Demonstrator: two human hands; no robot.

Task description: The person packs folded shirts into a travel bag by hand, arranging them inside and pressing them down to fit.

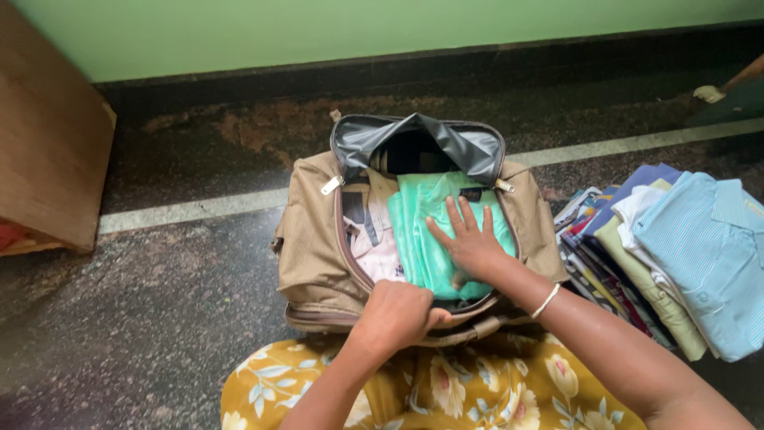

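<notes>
Two bare hands work at an open tan travel bag [314,247] that sits on the dark speckled floor [159,318], just beyond the person's lap in a yellow flowered garment [446,390]. The right hand [469,243] lies flat, fingers spread and released, pressing on a folded mint-green garment [418,231] that fills the right half of the bag's opening. A thin pale bangle [546,301] circles that wrist. The left hand [395,316] is clenched over the near rim of the bag, gripping the edge by the zip. To the left of the green piece, inside the bag, lies a folded pale pink shirt [370,239]. The bag's dark grey lid flap [418,139] is thrown back on the far side, and a metal zip pull [331,185] hangs at its left corner.

On the right, well apart from the bag's opening, a leaning stack of folded clothes [637,263] rests on the floor, with a light blue striped shirt [712,255] on the outer side. A pale stripe [191,211] runs across the floor behind the bag, a green wall [318,32] rises at the far edge, and a brown wooden panel [48,151] stands at the left.
</notes>
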